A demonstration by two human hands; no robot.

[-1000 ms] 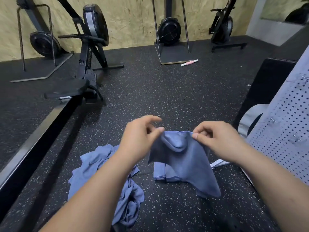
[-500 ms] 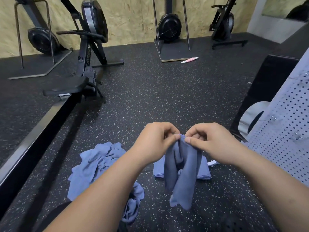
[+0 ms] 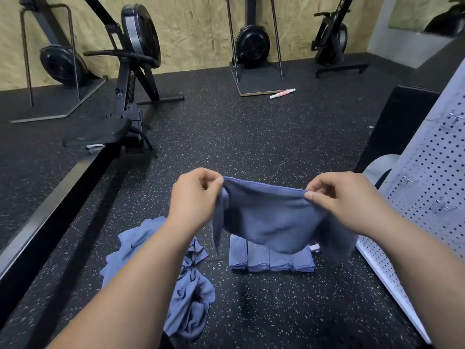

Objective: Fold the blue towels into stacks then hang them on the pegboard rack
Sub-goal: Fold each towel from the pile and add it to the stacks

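Note:
A blue towel hangs spread in the air between my hands. My left hand pinches its top left corner and my right hand pinches its top right corner. Beneath it on the floor lies a row of folded blue towels, partly hidden by the hanging one. A crumpled heap of blue towels lies on the floor to the left, under my left forearm. The white pegboard rack with metal hooks leans at the right edge.
A black rowing machine and its long rail run along the left. More exercise machines stand at the plywood wall. A pink and white roller lies on the speckled rubber floor. A black box stands behind the pegboard.
My hands have moved apart from a bunched grip, and the towel has opened out wide between them, uncovering more of the folded row below.

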